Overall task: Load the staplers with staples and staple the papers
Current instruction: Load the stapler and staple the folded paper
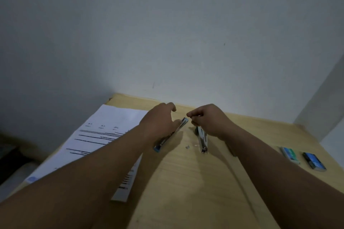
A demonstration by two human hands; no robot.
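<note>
Left hand: my left hand [160,122] grips a slim silver stapler with a blue end [168,136], thumb curled along it, the other fingers curled above; its blue end points toward me, near the middle of the table.
Right hand: my right hand [208,120] pinches something small and shiny, too blurred to name, fingertips together.
Second stapler: a chrome metal stapler [202,140] lies on the light wooden table [195,182] just below my right hand; whether I touch it I cannot tell.
Papers: white printed sheets with black lines [96,135] lie along the table's left edge, partly under my left forearm.
Boxes: a green-and-white small box [289,154] and a blue small box [314,161] sit side by side near the right edge; contents not visible.
Scraps: tiny pale bits [187,147] lie between the staplers.
Open room: bare wood runs from the staplers to the near edge.
</note>
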